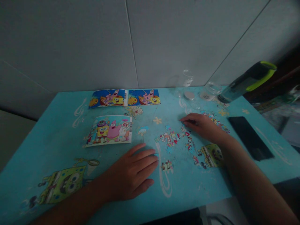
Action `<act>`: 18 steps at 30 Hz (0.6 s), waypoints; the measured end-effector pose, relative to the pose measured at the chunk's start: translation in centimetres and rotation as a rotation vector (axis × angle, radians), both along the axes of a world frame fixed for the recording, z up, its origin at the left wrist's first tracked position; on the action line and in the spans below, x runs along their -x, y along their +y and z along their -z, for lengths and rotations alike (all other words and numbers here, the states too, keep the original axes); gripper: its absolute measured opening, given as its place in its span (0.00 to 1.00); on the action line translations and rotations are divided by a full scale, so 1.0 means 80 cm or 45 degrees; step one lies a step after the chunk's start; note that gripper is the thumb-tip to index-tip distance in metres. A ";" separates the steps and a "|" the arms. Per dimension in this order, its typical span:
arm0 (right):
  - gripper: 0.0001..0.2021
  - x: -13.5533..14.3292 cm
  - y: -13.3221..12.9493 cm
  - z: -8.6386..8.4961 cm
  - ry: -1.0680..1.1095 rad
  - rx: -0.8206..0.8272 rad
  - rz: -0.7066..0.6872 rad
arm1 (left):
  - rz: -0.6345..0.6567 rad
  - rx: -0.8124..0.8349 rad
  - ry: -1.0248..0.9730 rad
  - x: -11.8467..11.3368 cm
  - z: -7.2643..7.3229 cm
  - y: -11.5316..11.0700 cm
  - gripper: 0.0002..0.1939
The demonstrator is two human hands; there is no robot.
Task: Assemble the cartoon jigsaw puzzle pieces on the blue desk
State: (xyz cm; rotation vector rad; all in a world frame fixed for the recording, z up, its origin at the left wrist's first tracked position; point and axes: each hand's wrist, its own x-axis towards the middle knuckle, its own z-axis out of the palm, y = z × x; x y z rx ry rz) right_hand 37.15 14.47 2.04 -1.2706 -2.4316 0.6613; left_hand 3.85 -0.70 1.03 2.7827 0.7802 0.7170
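My left hand (pixel 134 172) lies palm down on the blue cartoon-print table (pixel 187 187), its fingers spread slightly and nothing visible in it. Right of its fingertips, small jigsaw pieces (pixel 172 139) are scattered in a loose cluster, with one small group (pixel 167 165) nearer me. My right hand (pixel 199 125) rests beyond the cluster, thumb and fingers pressed together; whatever is between them is too small to make out. More pieces (pixel 217 123) lie just behind it. A picture card (pixel 112 129) with cartoon figures lies beyond my left hand.
Two blue picture cards (pixel 107 97) (pixel 144 97) lie at the back edge by the wall. Clear jars (pixel 211 90) (pixel 187 78), a round lid (pixel 189 95) and a dark bottle (pixel 246 81) stand or lie at the back right. A black flat object (pixel 250 137) is right of my right arm.
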 end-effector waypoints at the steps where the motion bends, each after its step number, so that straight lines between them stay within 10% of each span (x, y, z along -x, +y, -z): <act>1: 0.12 0.000 0.000 -0.001 -0.003 0.001 0.003 | 0.003 -0.008 -0.019 0.000 -0.001 0.000 0.19; 18: 0.12 -0.002 0.001 0.001 0.023 0.007 -0.011 | -0.011 0.054 -0.019 0.000 0.002 0.000 0.17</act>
